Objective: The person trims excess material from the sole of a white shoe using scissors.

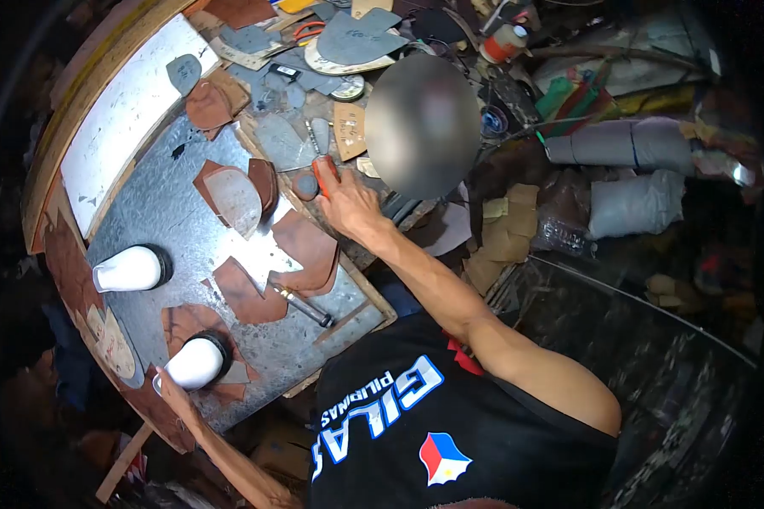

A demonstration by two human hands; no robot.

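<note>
Left hand [176,397]: at the lower left edge of the counter [178,170]. Fingers clamped on the narrow end of the near shoe form [197,361], white with a dark base; exact placement of each fingertip impossible to tell. Position of the near shoe form: tilted on its side, dark base toward the wearer's right, over a brown leather piece [182,322] on the counter.

Right hand [345,204]: stretched across the far right part of the counter. Fingers wrapped around the handle of the orange-handled tool [323,170], metal shaft pointing away from the wearer. Just beside the handle: a grey round piece [306,186].

Far shoe form [133,270]: also white with a dark base, lying on bare metal surface, well apart from both hands. Between the two hands: a white jagged sheet [259,257], partly overlapped by brown leather cutouts [306,251], and a metal tool with a dark end [306,307] lying beside these. Farther along the counter: a translucent grey cutout [236,202] over brown leather, a long white panel [132,119] along the far left side, a tan piece with handwriting [349,131] near the right hand, and a large grey pattern piece [356,38] among assorted scraps.
</note>
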